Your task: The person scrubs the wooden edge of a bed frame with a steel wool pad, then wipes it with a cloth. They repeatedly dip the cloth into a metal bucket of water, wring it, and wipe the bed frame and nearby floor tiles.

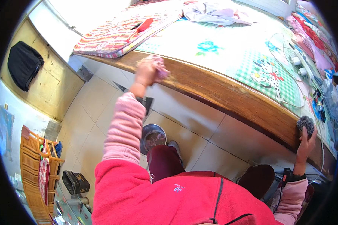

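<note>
My left hand (146,71) is closed around a pink cloth (162,70) and presses it against the brown wooden edge (202,84) of the bed. The hand and cloth are a little blurred. Far to the right, my right hand (307,144) holds a grey steel wool scrubber (305,125) near the right end of the same wooden edge. Below my left forearm, a metal bucket (154,135) stands on the floor with murky water and something pale in it.
On the bed lie a striped mat (105,39), a red brush-like object (144,25) and a light garment (216,13). Cables and a power strip (298,62) lie at the right, beside piled clothes. A wooden chair (33,165) and a black bin (76,182) stand at left on the tiled floor.
</note>
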